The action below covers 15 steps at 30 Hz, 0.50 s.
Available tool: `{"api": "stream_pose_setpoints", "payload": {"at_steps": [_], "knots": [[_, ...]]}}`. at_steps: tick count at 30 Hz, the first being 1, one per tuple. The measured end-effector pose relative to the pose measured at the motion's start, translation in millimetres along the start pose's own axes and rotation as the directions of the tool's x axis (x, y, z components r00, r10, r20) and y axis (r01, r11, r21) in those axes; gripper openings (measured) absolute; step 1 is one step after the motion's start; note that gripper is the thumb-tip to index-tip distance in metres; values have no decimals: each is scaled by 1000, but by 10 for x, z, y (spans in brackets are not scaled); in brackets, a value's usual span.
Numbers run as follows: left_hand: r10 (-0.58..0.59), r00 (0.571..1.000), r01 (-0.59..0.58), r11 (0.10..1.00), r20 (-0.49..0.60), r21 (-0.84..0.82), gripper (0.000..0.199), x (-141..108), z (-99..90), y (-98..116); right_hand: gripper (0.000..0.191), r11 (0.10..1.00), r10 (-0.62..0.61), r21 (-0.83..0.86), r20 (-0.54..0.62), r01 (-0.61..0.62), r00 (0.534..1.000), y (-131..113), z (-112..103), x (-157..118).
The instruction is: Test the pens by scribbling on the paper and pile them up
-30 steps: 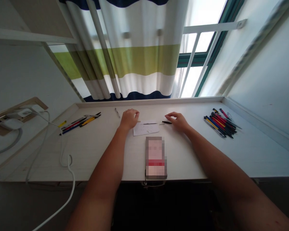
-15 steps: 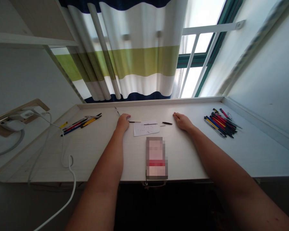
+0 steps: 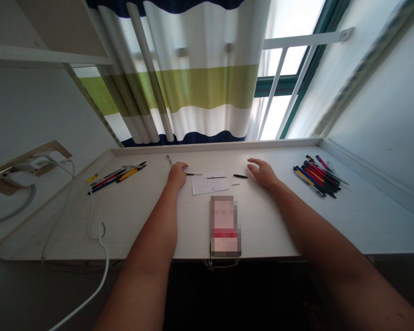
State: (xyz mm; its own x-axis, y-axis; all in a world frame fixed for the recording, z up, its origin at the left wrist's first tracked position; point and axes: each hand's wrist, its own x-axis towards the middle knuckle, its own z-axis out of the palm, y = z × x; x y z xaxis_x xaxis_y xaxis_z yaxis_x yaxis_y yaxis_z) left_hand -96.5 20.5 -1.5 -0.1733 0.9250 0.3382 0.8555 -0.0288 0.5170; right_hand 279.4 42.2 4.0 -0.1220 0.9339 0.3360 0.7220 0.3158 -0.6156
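My left hand (image 3: 177, 174) is closed at the far middle of the desk, with a slim pen (image 3: 169, 159) sticking out beyond its fingers. Most of that pen is hidden by the hand. Just right of it lies a pale pen barrel (image 3: 195, 174) with a dark tip. My right hand (image 3: 262, 172) holds nothing, thumb and fingers apart, nearest to a short black pen part (image 3: 240, 176). Between the hands rests a white paper (image 3: 210, 186) with small marks and a thin dark refill (image 3: 216, 177) across its top. A tiny thin piece (image 3: 235, 185) sits right of the paper.
Several pens form a pile (image 3: 319, 177) on the right, and a smaller group (image 3: 117, 178) lies left. A blurred box-like object (image 3: 224, 225) stands at the desk's front edge. White cables (image 3: 101, 241) hang on the left from a wall socket (image 3: 27, 168). A raised rim (image 3: 214, 146) borders the back.
My right hand's fingers have spread apart from being close together. The pen in my left hand has shifted slightly. The tiny piece beside the paper lies a little nearer to me.
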Motion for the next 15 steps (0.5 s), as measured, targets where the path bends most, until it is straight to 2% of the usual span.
{"api": "stream_pose_setpoints", "payload": {"at_steps": [2, 4, 6, 8, 11, 15], "knots": [[69, 996, -69, 998, -59, -4, 48, -19, -48, 111, 22, 985, -171, 11, 96, 171, 981, -136, -53, -62], [223, 970, -224, 975, -97, 2, 43, -58, -75, 287, 16, 959, -281, 42, 265, 280, 922, -267, -82, -123], [401, 916, -401, 916, -32, -3, 34, -121, -64, 501, 12, 949, -307, 54, 378, 310, 873, -359, -87, -162], [532, 839, -533, 846, 116, -24, 26, -198, -18, 705, 9, 948, -305, 44, 421, 316, 854, -400, -83, -175], [559, 780, -582, 813, 280, 0, 24, -297, 64, 901, 12, 945, -311, 44, 421, 323, 852, -400, -97, -173], [518, 772, -565, 825, 368, 25, 25, -336, 117, 949, 9, 938, -332, 71, 456, 338, 826, -397, -128, -191]]}}
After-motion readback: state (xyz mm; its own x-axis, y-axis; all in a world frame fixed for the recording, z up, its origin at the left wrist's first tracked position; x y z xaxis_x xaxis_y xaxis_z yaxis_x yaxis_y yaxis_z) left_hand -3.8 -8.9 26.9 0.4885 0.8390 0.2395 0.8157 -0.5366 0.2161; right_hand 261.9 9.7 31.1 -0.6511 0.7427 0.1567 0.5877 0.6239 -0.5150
